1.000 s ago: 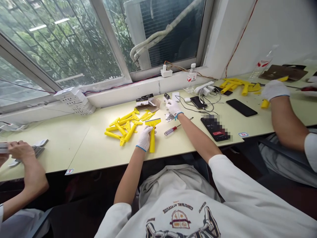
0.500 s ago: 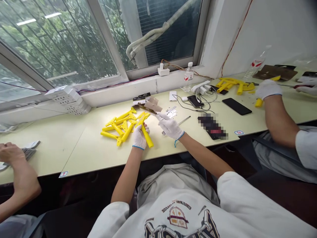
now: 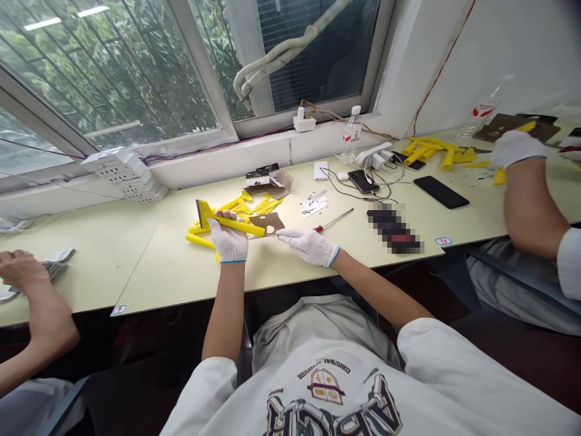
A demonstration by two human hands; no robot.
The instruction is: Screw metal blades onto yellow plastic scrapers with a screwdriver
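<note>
My left hand (image 3: 230, 243), in a white knit glove, is wrapped around a yellow scraper (image 3: 244, 226). The scraper's flat head with a dark blade edge points up and left, its round handle to the right. My gloved right hand (image 3: 313, 246) pinches the right edge of a brown cardboard piece (image 3: 275, 221) with a hole in it, just beyond the handle end. Several more yellow scraper parts (image 3: 200, 240) lie behind and under my left hand. A red-handled screwdriver (image 3: 336, 220) rests just beyond my right hand.
Small flat metal pieces (image 3: 315, 204) and an opened box (image 3: 271, 180) lie behind. Phones, cables and a power strip (image 3: 381, 157) sit to the right near a bottle (image 3: 351, 134). A co-worker's gloved hand (image 3: 518, 149) works at far right; another person's hand (image 3: 20, 269) is at left.
My left hand has moved left and turned the scraper from upright-slanted to nearly level, blade end left. My right hand has lowered the cardboard toward me, uncovering the screwdriver's handle.
</note>
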